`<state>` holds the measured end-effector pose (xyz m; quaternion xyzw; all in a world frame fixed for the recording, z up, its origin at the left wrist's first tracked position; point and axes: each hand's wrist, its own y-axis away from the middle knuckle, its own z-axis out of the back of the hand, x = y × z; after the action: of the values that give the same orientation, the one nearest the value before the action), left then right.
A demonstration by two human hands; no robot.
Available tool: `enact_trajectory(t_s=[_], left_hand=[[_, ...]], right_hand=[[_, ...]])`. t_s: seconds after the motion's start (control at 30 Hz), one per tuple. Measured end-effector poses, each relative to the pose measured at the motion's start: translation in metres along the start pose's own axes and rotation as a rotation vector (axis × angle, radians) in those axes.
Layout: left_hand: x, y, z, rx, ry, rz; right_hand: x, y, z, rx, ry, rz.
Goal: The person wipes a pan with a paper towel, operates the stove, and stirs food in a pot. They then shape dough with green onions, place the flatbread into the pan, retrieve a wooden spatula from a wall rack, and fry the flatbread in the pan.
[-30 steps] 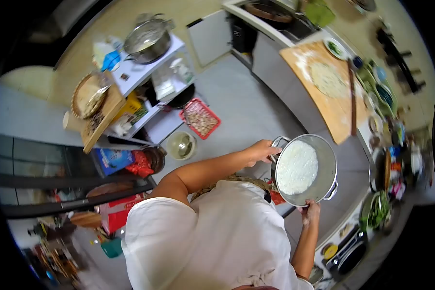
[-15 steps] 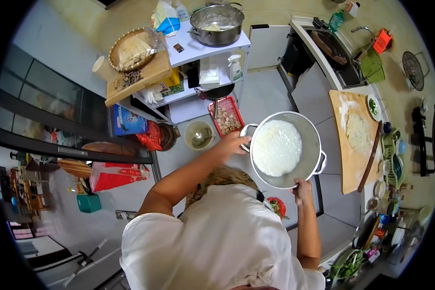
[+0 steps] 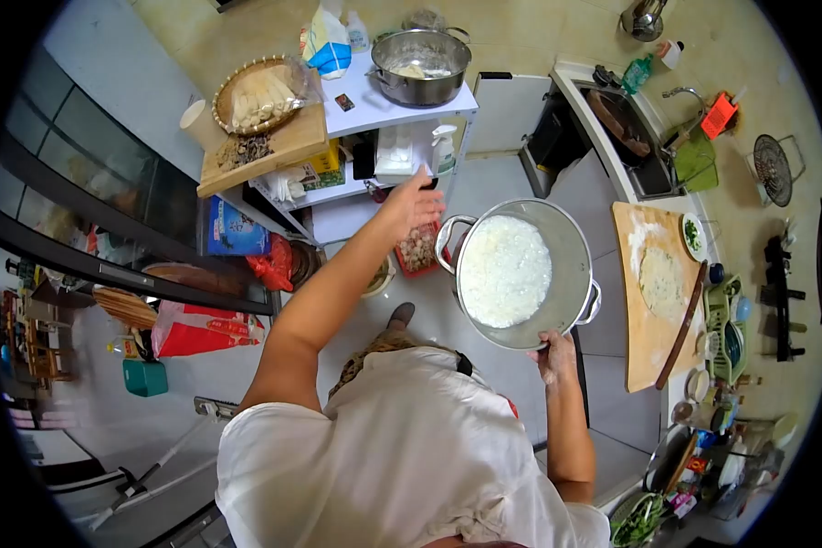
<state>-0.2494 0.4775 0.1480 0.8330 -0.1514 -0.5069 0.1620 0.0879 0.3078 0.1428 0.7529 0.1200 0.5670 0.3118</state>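
Observation:
A large metal pot (image 3: 571, 256) with two loop handles is held in front of my body, tilted toward me. White, bubbly liquid (image 3: 505, 271) covers its bottom. My right hand (image 3: 558, 356) grips the pot's near rim, just below the right handle. Away from the pot, my left hand (image 3: 413, 208) reaches forward with its fingers spread and nothing in it. It is above and left of the pot's left handle (image 3: 449, 244), near the white shelf unit (image 3: 342, 219). Beneath that hand, a red basket (image 3: 420, 260) of chopped pale pieces stands on the floor.
A steel pot (image 3: 420, 78) and a bamboo basket (image 3: 258, 91) stand on the shelf unit top. To the right, the counter bears a wooden board (image 3: 623, 315) with a flat dough round (image 3: 662, 283) and a rolling pin (image 3: 682, 326). The sink (image 3: 653, 183) lies beyond. A bucket (image 3: 380, 279) is partly hidden by my forearm.
My left hand has let go of the pot's left handle and moved forward, opening. My right hand still holds the rim, and the pot has shifted slightly left.

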Motion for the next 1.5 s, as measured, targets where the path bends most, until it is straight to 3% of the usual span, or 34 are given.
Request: enact_trajectory(t_s=[0.27,0.3,0.4,0.57,0.63,0.93,1.2,1.5], left_hand=[[-0.104,-0.205,0.03,-0.067,0.325,0.095],[-0.12,-0.198,0.018,-0.126,0.313,0.036],[-0.14,-0.254,0.038,-0.068,0.355,0.215],[-0.141,-0.296,0.049,-0.134,0.453,0.239],[-0.144,-0.3,0.048,-0.184,0.618,0.167],[-0.191,-0.275,0.089,-0.288,0.317,-0.003],[-0.208,-0.258,0.143,-0.412,0.417,-0.109],[-0.196,-0.262,0.14,-0.401,0.45,-0.187]], right_hand=[[0.04,-0.037,-0.067,-0.08,-0.006,0.059],[0.046,-0.043,-0.078,-0.1,-0.02,0.071],[0.057,-0.063,-0.108,-0.135,-0.04,0.111],[0.07,-0.101,-0.14,-0.144,-0.042,0.116],[0.085,-0.106,-0.156,-0.153,-0.03,0.117],[0.127,-0.162,-0.181,-0.017,0.071,0.118],[0.162,-0.231,-0.224,0.12,0.099,0.074],[0.219,-0.289,-0.313,0.168,0.247,-0.019]])
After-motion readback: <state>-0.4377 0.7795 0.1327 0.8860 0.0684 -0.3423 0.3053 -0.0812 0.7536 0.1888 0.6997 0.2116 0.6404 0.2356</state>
